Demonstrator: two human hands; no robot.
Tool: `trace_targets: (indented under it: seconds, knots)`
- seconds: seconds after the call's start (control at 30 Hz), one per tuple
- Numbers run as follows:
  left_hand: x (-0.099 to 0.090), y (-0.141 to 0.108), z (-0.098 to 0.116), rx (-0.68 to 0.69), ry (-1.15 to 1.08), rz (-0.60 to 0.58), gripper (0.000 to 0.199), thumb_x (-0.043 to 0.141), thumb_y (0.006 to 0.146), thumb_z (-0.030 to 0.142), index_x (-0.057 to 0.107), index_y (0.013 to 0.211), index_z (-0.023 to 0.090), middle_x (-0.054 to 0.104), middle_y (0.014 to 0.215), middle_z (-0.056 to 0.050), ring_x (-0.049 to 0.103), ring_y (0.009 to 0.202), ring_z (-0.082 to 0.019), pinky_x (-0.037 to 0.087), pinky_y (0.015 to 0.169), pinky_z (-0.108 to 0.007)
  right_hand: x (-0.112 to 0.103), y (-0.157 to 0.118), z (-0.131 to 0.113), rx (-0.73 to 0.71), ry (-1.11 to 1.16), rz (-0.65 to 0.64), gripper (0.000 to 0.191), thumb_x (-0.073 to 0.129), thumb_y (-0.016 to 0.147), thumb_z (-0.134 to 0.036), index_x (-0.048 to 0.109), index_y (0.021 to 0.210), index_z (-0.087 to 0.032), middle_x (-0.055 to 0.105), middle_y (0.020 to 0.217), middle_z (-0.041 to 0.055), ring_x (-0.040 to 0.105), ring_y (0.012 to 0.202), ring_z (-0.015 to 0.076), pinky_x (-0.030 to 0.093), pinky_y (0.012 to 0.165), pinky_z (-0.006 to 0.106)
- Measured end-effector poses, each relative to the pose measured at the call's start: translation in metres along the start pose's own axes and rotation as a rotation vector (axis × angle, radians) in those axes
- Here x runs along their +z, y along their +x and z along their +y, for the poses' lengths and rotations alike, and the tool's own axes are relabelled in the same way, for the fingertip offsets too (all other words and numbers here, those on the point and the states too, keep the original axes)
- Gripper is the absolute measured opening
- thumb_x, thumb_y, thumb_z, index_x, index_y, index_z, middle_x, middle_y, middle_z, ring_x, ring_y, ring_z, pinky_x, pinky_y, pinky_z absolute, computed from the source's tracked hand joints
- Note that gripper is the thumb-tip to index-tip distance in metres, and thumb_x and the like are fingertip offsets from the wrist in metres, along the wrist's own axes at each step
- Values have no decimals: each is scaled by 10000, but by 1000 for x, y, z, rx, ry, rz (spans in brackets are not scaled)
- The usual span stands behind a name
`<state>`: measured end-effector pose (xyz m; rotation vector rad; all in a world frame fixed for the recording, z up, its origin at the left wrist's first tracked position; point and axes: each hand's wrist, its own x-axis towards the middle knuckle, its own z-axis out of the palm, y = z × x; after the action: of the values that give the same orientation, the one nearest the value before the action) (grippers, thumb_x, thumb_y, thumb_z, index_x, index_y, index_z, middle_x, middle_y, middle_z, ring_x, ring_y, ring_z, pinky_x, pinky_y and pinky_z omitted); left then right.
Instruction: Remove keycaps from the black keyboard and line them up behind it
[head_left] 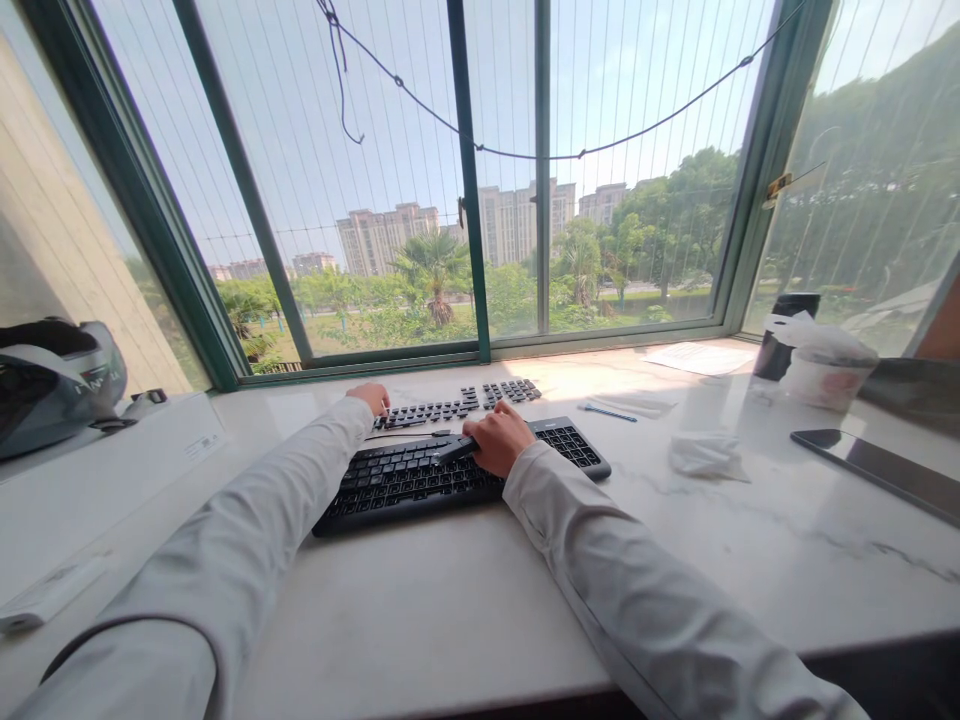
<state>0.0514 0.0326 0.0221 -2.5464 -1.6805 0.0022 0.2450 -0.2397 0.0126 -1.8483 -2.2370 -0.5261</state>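
A black keyboard [420, 490] lies on the white marble-patterned counter, with many of its key positions showing bare switches or frames. My right hand [501, 438] is closed around a dark, flat-ended hand tool [454, 451], its tip over the keyboard's upper middle; its exact kind is unclear. Behind the keyboard, loose black keycaps [431, 411] are laid out in rows. Another group of keycaps [511, 392] sits farther right. My left hand [369, 397] reaches to the left end of the rows, fingers bent down and together; whatever is between the fingertips is hidden.
To the right lie a blue pen-like stick [609, 412], a crumpled clear bag [706, 455] and a dark phone [885, 470]. A bagged tub [829, 368] stands by a dark cup [786, 338]. A helmet [60, 380] rests on a white box [150, 450] at left. Windows rise behind.
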Motion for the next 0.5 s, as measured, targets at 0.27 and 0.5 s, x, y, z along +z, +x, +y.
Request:
trace_targets:
  seconds: [0.27, 0.5]
  knots:
    - [1, 0, -1, -18, -14, 22, 371, 772, 625, 258, 673, 982, 245, 705, 967, 6, 563, 960, -171, 383, 759, -206, -3, 0, -2, 3, 21, -11, 262, 542, 718, -226, 653, 954, -199, 689, 779, 70, 612, 730, 189, 245, 842, 323]
    - [-9, -6, -3, -24, -6, 72, 312, 745, 670, 268, 672, 973, 265, 709, 947, -7, 602, 962, -186, 419, 819, -239, -5, 0, -3, -1, 36, -16, 253, 537, 739, -232, 654, 959, -188, 692, 798, 81, 611, 746, 194, 254, 856, 330]
